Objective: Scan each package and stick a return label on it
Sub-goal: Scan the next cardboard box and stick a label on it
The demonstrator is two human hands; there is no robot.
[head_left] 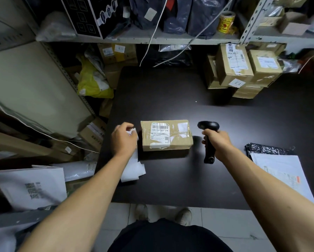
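Cardboard package (166,135) sits mid dark worktop (170,91), barcode label up, between my hands. My left hand (123,140) just left of it, fingers curled, pinching white label strip (133,168) that trails back toward near edge. My right hand (216,140) right of package, fingers wrapped round handle of black scanner (208,137), head aimed far. Mailer bags (280,171) near right; stacked boxes (241,68) far right.

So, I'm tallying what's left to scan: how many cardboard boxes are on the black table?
At least 4: one box between the hands, and a far-right stack: tall box, right box, lower box. More may be hidden there.
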